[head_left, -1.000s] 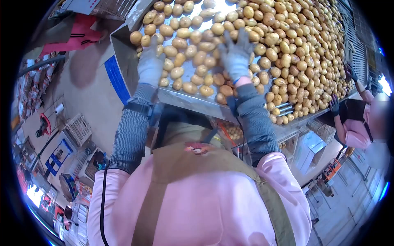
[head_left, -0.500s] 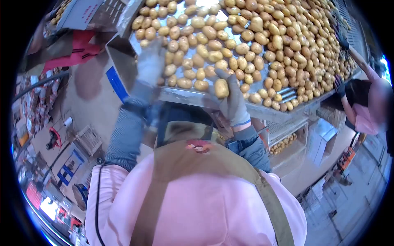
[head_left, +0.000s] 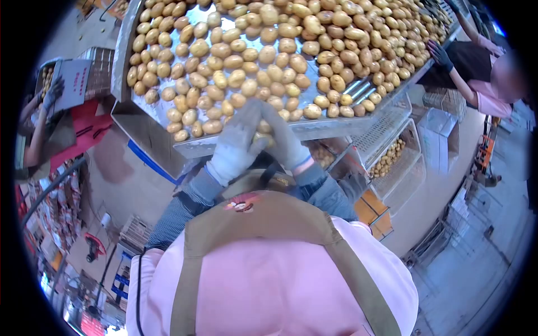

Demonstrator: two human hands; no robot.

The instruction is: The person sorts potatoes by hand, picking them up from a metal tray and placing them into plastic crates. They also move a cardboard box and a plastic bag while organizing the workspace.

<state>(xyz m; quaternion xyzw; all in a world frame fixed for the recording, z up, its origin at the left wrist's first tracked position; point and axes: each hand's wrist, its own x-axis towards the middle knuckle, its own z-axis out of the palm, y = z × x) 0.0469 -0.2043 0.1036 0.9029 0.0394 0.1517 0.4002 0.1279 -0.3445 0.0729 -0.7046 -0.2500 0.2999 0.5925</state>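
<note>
**One potato (head_left: 261, 138) clasped at the rim of a crowded tabletop (head_left: 193, 147)**

Closest to us are a pink top and the olive straps of an apron (head_left: 263, 215). Two sleeved forearms rise from them towards the work. Our left hand (head_left: 235, 148), in a pale knit glove, and our right hand (head_left: 287, 143), in a grey one, meet at the near metal edge. Both are closed, fingers wrapped over the same potato, and only a yellow sliver of it shows between the gloves.

Just beyond the hands, loose potatoes (head_left: 246, 56) cover the steel tabletop almost from side to side. Patches of bare metal show through near its middle and along its slotted right end. Below that end, to our right, a wire crate (head_left: 417, 162) holds more of them.

Farther off at upper right, a co-worker in pink sleeves reaches in, one dark-gloved hand (head_left: 439, 54) over the heap at the far edge. At far left another person's gloved hand (head_left: 53, 89) rests on a white board (head_left: 75, 83), well apart from our own.
</note>
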